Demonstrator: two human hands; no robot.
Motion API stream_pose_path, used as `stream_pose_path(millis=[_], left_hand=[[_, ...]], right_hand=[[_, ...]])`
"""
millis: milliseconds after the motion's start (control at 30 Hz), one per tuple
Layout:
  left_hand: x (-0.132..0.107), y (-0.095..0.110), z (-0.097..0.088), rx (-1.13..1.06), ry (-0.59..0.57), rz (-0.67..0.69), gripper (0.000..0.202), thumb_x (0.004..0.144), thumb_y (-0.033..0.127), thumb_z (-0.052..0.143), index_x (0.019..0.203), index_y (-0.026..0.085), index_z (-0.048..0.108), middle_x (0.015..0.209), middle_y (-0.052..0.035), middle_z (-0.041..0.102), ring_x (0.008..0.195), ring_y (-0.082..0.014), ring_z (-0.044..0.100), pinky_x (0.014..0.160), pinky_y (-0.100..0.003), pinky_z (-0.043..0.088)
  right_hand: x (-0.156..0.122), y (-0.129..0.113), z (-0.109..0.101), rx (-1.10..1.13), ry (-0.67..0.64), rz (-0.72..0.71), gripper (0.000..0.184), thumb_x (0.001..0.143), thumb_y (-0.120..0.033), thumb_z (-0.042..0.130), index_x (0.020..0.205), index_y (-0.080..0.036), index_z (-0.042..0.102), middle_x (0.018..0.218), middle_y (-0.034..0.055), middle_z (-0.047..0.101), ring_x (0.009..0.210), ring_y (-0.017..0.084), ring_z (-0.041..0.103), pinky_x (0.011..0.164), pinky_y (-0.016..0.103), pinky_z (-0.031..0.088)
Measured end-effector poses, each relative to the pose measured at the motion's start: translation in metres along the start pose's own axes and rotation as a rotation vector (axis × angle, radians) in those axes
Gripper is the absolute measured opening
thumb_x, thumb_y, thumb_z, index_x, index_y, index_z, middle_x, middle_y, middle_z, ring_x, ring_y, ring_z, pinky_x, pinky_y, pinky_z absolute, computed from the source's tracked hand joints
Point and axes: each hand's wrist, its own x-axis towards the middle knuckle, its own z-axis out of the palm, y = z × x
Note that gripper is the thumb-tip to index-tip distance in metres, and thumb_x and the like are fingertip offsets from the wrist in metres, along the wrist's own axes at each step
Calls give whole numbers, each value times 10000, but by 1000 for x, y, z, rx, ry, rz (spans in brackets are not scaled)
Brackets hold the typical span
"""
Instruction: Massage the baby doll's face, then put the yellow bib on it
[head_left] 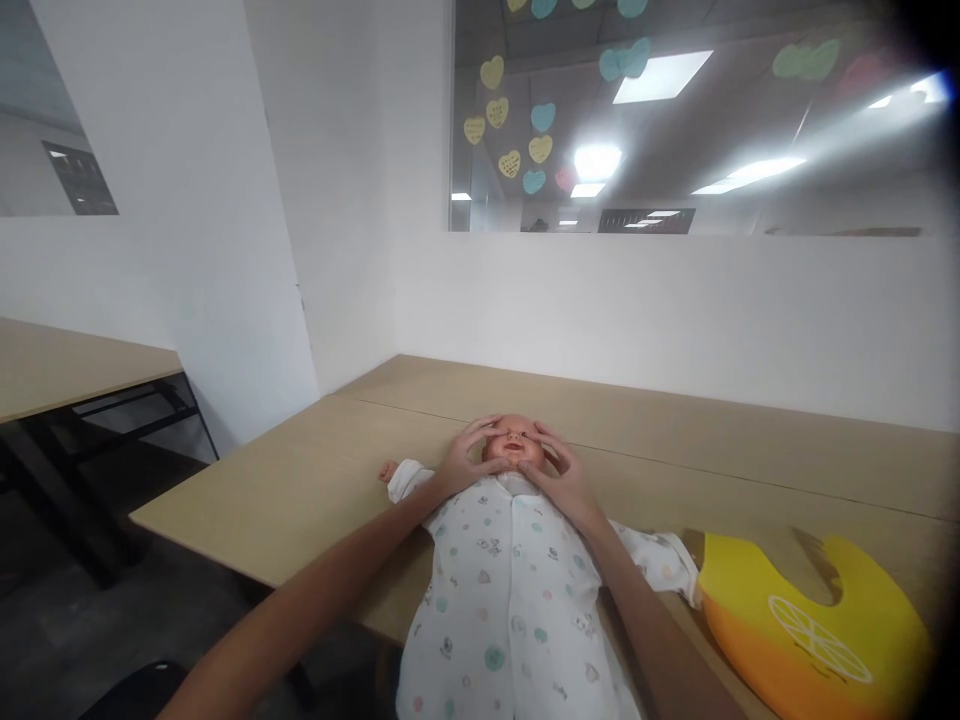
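Observation:
A baby doll [491,590] in a white patterned sleepsuit lies on its back, its head away from me and its arms spread out. My left hand [463,462] curves round one side of the doll's head, fingers at the brow and thumb near the chin. On the other side, my right hand [568,482] cups the head in the same way, its thumb close to the chin. Fingers partly cover the doll's eyes. A yellow and orange bib [772,610] with a citrus-slice print lies to the right, beside the doll's sleeve.
The doll's upper body rests on a light wooden table [300,480], whose front left corner juts toward me. Behind stands a white wall [600,310] with a window bearing heart-shaped notes. Another table [82,360] is at the left, and a dark rounded object [139,692] is low down.

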Motion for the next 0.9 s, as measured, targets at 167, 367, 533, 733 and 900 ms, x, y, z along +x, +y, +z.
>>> stream_pose_path(millis=[167, 367, 533, 733, 900], left_hand=[[0, -2, -1, 9, -24, -21, 490, 816, 505, 823, 1226, 251, 738, 1521, -133, 567, 1433, -291, 529, 1249, -521, 399], [0, -5, -3, 46, -177, -59, 582, 885, 553, 732, 1398, 290, 653, 1655, -96, 416, 1550, -283, 378, 1309, -498, 314], [0, -4, -4, 104, -249, -33, 626, 948, 564, 638, 1504, 288, 561, 1704, -85, 327, 1578, -284, 323, 1333, -492, 262], [0, -1, -3, 115, -242, -7, 608, 960, 543, 623, 1513, 300, 553, 1699, -71, 339, 1576, -286, 333, 1333, -501, 275], [-1, -2, -2, 115, -208, 0, 586, 946, 536, 649, 1476, 293, 592, 1669, -82, 397, 1554, -287, 376, 1321, -501, 303]], right_hand=[[-1, -3, 0, -57, -17, -25, 498, 806, -496, 836, 1244, -280, 736, 1564, 80, 464, 1442, 293, 484, 1219, 494, 460], [-1, -4, 4, -157, -42, -106, 520, 826, -510, 817, 1288, -298, 705, 1557, 75, 433, 1459, 282, 457, 1247, 487, 429], [0, 0, 5, -217, -49, -131, 534, 856, -534, 780, 1337, -330, 669, 1565, 60, 400, 1494, 271, 405, 1262, 470, 414], [1, 3, 4, -252, -60, -136, 556, 870, -557, 762, 1366, -325, 662, 1564, 71, 380, 1502, 276, 385, 1281, 475, 382], [1, -2, 5, -240, -42, -135, 553, 854, -561, 780, 1337, -307, 688, 1542, 86, 410, 1478, 287, 412, 1262, 486, 404]])
